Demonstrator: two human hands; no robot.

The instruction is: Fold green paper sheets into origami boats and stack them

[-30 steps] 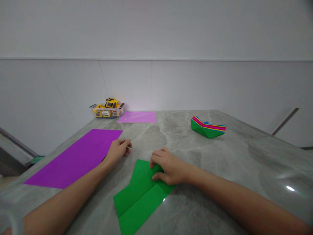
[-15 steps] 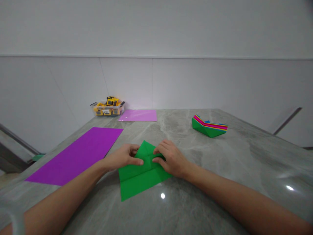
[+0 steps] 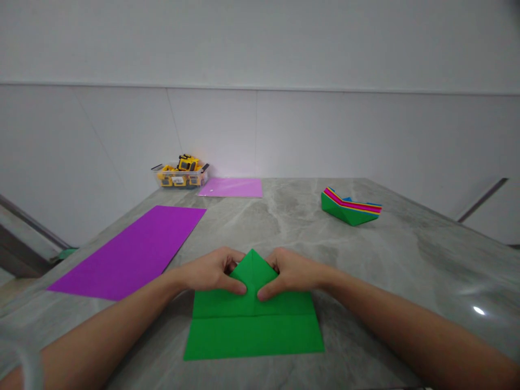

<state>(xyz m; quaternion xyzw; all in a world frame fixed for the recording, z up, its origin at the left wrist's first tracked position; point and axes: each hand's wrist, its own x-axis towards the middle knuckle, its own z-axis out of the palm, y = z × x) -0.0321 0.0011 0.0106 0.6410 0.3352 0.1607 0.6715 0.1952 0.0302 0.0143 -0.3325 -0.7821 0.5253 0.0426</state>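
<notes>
A green sheet of paper, folded to a point at its far end, lies squarely in front of me with a crease running across its lower part. My left hand grips the slanted left edge, thumb on top and fingers curled behind. On the opposite slant, my right hand pinches the paper the same way, its thumb close to the left one. The fingertips beneath the paper are hidden. Farther right stands a folded paper boat, green below with pink, yellow and blue bands along its rim.
A purple sheet lies flat to the left on the grey marbled table. At the back are a pink sheet pack and a clear bin of yellow toy vehicles, near the white wall.
The green paper has turned from a slant to face me squarely and come nearer. My right hand has shifted its hold to the right slanted edge, level with my left.
</notes>
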